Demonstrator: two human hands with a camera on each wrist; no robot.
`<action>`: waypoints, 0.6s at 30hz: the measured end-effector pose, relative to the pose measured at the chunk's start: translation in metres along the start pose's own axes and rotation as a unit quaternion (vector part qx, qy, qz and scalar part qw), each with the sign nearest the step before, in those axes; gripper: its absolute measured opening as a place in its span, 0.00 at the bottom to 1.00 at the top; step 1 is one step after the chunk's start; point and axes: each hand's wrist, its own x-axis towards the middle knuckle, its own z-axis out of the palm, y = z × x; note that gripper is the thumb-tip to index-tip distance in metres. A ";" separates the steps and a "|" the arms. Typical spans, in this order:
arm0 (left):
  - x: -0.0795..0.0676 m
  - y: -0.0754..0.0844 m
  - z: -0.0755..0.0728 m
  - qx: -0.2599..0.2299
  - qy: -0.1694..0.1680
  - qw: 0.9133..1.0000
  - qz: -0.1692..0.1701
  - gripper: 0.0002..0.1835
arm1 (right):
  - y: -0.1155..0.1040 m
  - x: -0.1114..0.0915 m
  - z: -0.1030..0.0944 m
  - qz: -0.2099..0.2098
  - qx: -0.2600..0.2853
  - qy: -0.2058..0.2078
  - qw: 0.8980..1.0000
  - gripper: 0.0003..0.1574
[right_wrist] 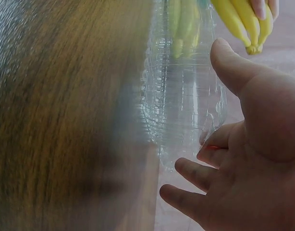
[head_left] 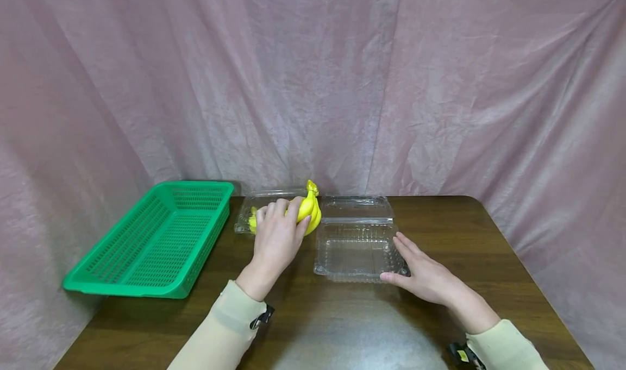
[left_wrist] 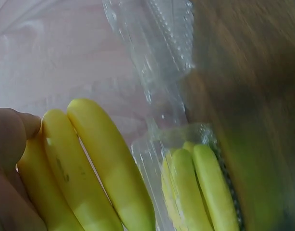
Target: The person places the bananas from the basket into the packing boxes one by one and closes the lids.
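Observation:
A bunch of yellow bananas (head_left: pixel 313 213) is gripped by my left hand (head_left: pixel 280 230), stem end up, above the gap between two clear plastic containers. In the left wrist view, the held bananas (left_wrist: pixel 90 168) show their tips close to the thumb side. A second bunch of bananas (left_wrist: pixel 200 187) lies in the left clear container (head_left: pixel 240 224), partly hidden behind my left hand in the head view. The right clear container (head_left: pixel 359 258) lies with its lid (head_left: pixel 357 209) folded back. Spread straight fingers of my right hand (head_left: pixel 423 275) are at that container's right edge, holding nothing.
A green plastic basket (head_left: pixel 198 261) with slotted walls stands at the left of the brown wooden table (head_left: pixel 303 326). Behind the table hangs a pink curtain (head_left: pixel 313 87).

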 end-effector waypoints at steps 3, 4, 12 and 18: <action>0.000 0.005 0.001 -0.007 -0.003 1.000 0.004 0.26 | 0.000 0.000 0.000 0.000 0.001 0.000 1.000 0.68; 0.000 0.007 0.001 -0.011 -0.004 1.000 0.006 0.26 | 0.000 0.000 0.000 0.000 0.000 0.000 1.000 0.67; -0.002 0.016 0.007 -0.042 -0.002 0.999 0.030 0.25 | -0.001 0.000 0.000 0.001 0.001 0.003 1.000 0.67; -0.002 0.023 0.012 -0.053 0.002 0.998 0.042 0.25 | 0.000 0.000 0.001 0.001 0.000 0.004 1.000 0.67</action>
